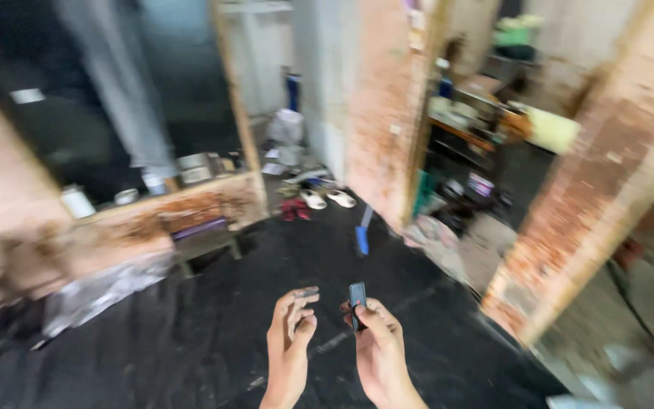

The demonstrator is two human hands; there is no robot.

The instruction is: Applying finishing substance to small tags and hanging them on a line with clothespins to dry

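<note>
Holding a small dark rectangular block [357,297] upright in my right hand [378,350], pinched between thumb and fingertips, its top end poking up above my knuckles. My left hand [291,344] is right beside it, close but not touching, fingers curled in, and something small and dark [308,291] sits at the tips of them; it is too blurred for me to say what it is or how firmly I have it. Both hands are raised low in the view, over a black floor [191,333].

Everything beyond is smeared by motion. A brick pillar [384,106] stands ahead, another brick wall [607,189] rises to my right. A pair of pale slippers [327,199] lies on the floor near the pillar, a blue-handled tool [362,233] just this side of them. To my left a low brick ledge [153,216] carries a few metal pots [193,168], with crumpled clear plastic [104,291] below it.
</note>
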